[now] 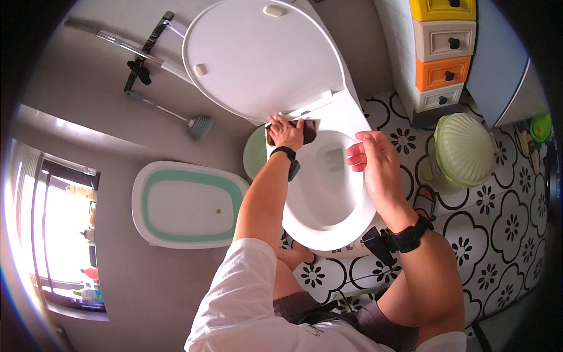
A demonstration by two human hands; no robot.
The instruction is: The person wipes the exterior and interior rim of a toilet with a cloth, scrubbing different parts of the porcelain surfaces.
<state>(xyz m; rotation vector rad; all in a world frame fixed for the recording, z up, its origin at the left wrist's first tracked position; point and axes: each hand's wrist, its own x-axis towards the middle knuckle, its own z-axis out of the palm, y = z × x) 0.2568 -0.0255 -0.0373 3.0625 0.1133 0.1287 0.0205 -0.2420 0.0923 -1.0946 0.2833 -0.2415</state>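
Observation:
My left hand [286, 134] presses a folded dark brown cloth [309, 132] onto the rear left of the white toilet [326, 237], close to the lid hinge. Its fingers lie over the cloth, which shows on both sides of them. Behind it the toilet lid [264, 64] stands raised. My right hand [380, 170] hovers over the right side of the bowl, fingers loosely bent and apart, with nothing visible in them. Each wrist wears a black band.
A white and mint baby bathtub [190, 205] is at the left, near a hanging toilet brush [200, 127] and a green basin [254, 154]. To the right stand a lidded pale green bin [465, 149] and a drawer cabinet [444, 39] on patterned floor tiles.

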